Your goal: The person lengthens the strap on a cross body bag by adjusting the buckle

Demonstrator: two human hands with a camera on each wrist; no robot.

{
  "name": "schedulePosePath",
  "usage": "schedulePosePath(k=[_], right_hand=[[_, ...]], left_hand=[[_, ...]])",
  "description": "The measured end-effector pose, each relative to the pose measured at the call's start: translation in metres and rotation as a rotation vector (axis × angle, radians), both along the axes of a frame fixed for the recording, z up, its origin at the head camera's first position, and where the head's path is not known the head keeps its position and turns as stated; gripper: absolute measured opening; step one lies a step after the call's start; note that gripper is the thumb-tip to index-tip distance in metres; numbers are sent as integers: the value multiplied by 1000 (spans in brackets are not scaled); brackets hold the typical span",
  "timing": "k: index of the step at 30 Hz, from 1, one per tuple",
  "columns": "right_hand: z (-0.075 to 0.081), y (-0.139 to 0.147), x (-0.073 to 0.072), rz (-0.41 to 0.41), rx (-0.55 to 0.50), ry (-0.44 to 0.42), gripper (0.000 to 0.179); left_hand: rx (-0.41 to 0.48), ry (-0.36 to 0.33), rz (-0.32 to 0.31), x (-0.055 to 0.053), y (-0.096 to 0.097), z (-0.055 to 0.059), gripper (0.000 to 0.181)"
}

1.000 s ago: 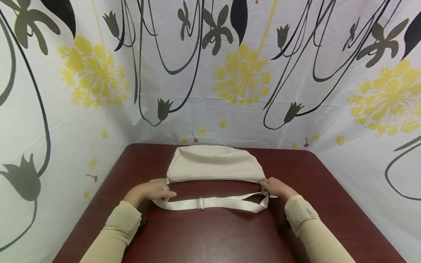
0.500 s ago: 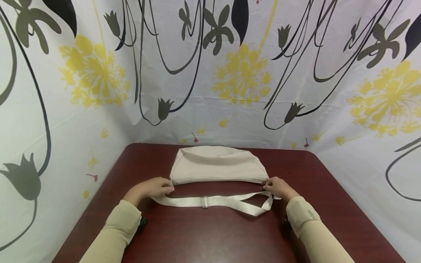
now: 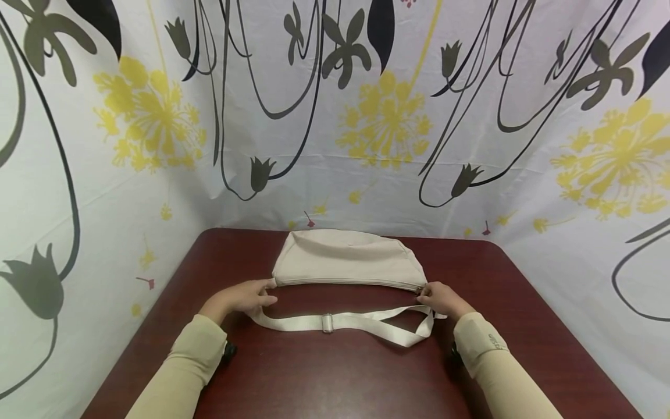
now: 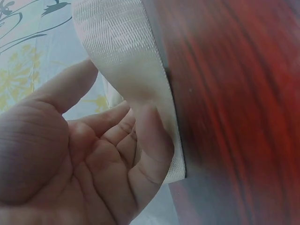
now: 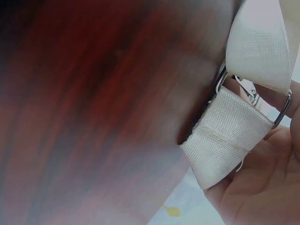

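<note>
A cream shoulder bag (image 3: 348, 259) lies on the table with its zipper edge facing me. My left hand (image 3: 238, 298) holds the bag's left corner at the strap end; the strap (image 4: 126, 51) covers its thumb and fingertips in the left wrist view, and one finger curls in front of the webbing. At the right corner my right hand (image 3: 442, 298) pinches the zipper pull (image 5: 251, 91), a small metal piece partly hidden behind the strap's ring (image 5: 283, 110). Between the hands the long strap, with its slider buckle (image 3: 327, 323), lies loosely curved, doubled on the right.
The dark red wooden table (image 3: 335, 378) has rounded far corners. A white curtain (image 3: 314, 145) with grey and yellow flower prints surrounds its back and sides.
The bag and strap have shifted slightly right since a second ago. My left hand's fingers have moved to the bag's corner and spread a little; the right hand stays at the zipper end.
</note>
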State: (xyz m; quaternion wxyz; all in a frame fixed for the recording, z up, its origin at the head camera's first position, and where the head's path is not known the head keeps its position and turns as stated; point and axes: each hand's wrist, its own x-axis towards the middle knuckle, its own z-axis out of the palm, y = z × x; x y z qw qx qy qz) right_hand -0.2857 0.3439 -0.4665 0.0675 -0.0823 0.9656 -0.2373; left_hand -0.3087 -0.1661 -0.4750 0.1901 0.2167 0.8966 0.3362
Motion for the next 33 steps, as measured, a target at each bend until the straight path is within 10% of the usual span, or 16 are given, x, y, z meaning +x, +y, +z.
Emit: schedulePosePath(k=[7,13,18,22,27,33], right_hand=[[8,0,-8,-12,-20,-29,32],[47,2,-23,-62,-23,51,37],[98,2,-55,-43,85,204,44],[132,2,-84,-71,221,340,58],[154,0,-105,-129,373,484,61],[153,5,-109,-184,343,430,64]], left_hand=[[81,40,-46,-1,-3,14,47],[9,279,-31,-20,-2,49,31],[-213,675,181,-60,7,96,24],[-324,836,342,-93,19,131,37],[-373,789,364,-116,34,146,57],[-340,694,398,-119,57,143,64]])
